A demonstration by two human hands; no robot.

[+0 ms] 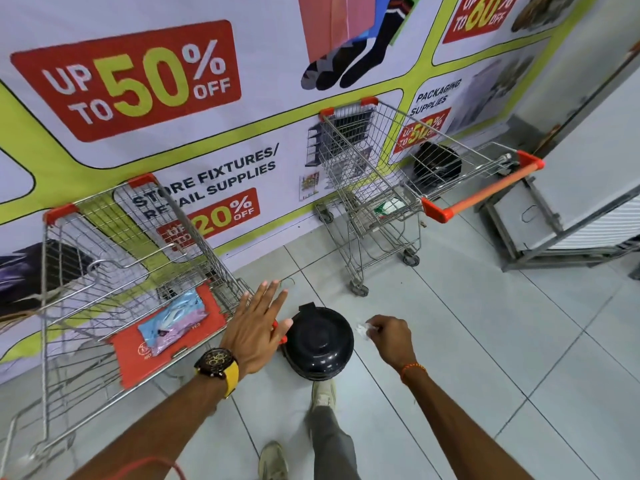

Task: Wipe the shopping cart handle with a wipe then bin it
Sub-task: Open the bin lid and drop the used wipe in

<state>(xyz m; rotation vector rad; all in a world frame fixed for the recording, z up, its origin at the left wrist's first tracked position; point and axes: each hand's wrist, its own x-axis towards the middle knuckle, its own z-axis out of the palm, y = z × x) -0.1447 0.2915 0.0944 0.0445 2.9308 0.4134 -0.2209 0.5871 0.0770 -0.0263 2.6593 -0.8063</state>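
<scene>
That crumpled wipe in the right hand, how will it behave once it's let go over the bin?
The wipe looks small, white and scrunched in the right hand, so it is probably limp and very light. It may flutter or drift rather than drop straight. The black bin shows a closed domed lid, so a dropped wipe could slide off.

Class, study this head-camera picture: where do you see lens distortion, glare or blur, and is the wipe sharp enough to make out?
Head view: the wide lens bends the banner and tilts the far cart; lighting is even, with soft glare on the black bin's lid; the left hand is slightly blurred; the wipe pinched in the right hand is a small white, indistinct crumple.
</scene>
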